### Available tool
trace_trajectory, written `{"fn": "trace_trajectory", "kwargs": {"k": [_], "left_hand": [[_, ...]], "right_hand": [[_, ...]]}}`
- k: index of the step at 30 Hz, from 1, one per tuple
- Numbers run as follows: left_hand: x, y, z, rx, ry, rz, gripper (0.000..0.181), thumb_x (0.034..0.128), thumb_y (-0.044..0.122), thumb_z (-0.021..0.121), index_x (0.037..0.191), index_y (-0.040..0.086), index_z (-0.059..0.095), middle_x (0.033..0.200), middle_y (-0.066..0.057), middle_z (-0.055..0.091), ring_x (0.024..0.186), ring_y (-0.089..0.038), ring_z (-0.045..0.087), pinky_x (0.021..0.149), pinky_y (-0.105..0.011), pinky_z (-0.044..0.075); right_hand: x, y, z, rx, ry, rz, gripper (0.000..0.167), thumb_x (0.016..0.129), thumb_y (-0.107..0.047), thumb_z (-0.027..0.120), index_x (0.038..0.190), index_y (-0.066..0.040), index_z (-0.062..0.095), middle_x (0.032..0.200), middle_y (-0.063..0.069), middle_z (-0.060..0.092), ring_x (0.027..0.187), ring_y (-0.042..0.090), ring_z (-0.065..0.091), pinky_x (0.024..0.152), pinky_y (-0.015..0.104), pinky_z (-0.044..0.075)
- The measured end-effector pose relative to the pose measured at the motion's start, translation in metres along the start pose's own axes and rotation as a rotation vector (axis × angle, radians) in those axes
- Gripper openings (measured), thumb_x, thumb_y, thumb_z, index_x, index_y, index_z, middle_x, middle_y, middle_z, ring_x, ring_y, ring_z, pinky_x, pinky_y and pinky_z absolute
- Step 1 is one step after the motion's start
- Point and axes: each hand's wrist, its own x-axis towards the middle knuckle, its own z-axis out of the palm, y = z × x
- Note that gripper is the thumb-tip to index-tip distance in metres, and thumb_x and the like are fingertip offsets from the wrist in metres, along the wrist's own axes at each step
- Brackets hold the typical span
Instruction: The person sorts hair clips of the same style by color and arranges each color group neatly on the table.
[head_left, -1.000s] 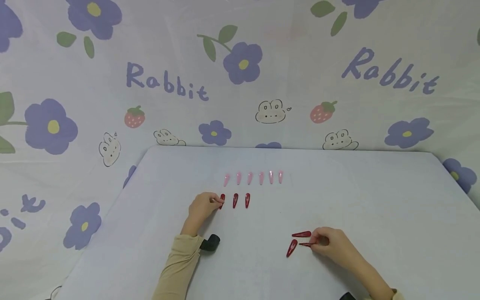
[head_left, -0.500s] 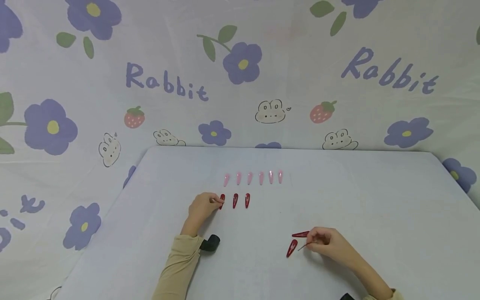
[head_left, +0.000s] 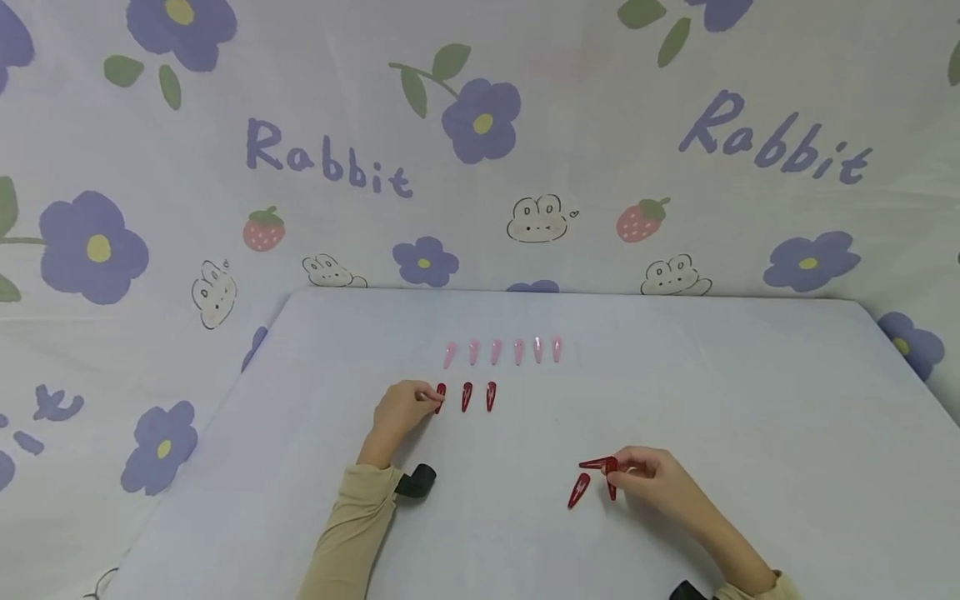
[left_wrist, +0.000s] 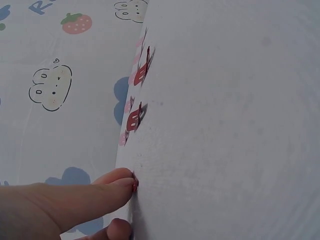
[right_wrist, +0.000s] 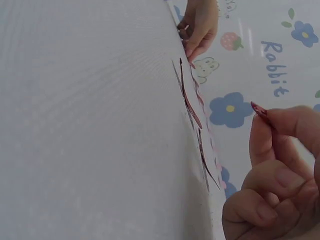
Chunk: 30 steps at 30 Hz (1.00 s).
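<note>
My left hand (head_left: 400,411) pinches the leftmost red snap hair clip (head_left: 441,390) of a short row; in the left wrist view only a sliver of that clip (left_wrist: 135,186) shows past the fingertips. Two more red clips stand beside it, a middle one (head_left: 467,397) and a right one (head_left: 491,396). At the right, my right hand (head_left: 651,477) holds another red hair clip (head_left: 612,487) between thumb and fingers, raised off the table in the right wrist view. Close to it lie a sideways red clip (head_left: 592,464) and a slanted red clip (head_left: 578,491).
Behind the red row runs a line of several pink hair clips (head_left: 496,352). Everything lies on a white table (head_left: 720,375). A curtain (head_left: 592,150) with flowers and rabbits hangs behind its back edge.
The right hand has lifted its red clip from beside the other loose ones and turned it from lying sideways to nearly lengthwise. My left hand stays at the leftmost clip.
</note>
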Motion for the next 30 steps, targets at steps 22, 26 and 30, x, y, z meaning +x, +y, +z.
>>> {"fn": "trace_trajectory", "kwargs": {"k": [22, 26, 30], "left_hand": [[-0.001, 0.0, 0.0, -0.008, -0.008, -0.02, 0.005, 0.0782, 0.018, 0.069, 0.082, 0.016, 0.072, 0.076, 0.002, 0.064, 0.069, -0.014, 0.052, 0.059, -0.029, 0.041], [-0.001, -0.001, -0.002, -0.003, -0.012, -0.033, 0.005, 0.078, 0.019, 0.069, 0.082, 0.016, 0.072, 0.074, 0.002, 0.063, 0.067, -0.014, 0.052, 0.058, -0.029, 0.04], [0.0, 0.002, -0.002, -0.01, -0.014, -0.024, 0.005, 0.0781, 0.019, 0.069, 0.081, 0.017, 0.072, 0.072, 0.004, 0.062, 0.065, -0.013, 0.051, 0.057, -0.028, 0.04]], "right_hand": [[0.044, -0.028, 0.008, -0.06, -0.089, -0.033, 0.013, 0.076, -0.007, 0.069, 0.074, -0.001, 0.057, 0.066, 0.012, 0.06, 0.048, 0.01, 0.041, 0.042, 0.021, 0.032], [0.063, -0.033, 0.01, -0.114, -0.127, -0.043, 0.013, 0.075, -0.005, 0.07, 0.073, -0.001, 0.057, 0.065, 0.012, 0.06, 0.05, 0.012, 0.043, 0.044, 0.021, 0.032], [0.083, -0.037, 0.012, -0.131, -0.123, -0.045, 0.014, 0.075, -0.005, 0.07, 0.074, 0.0, 0.056, 0.059, 0.008, 0.054, 0.045, 0.01, 0.037, 0.043, 0.022, 0.03]]}}
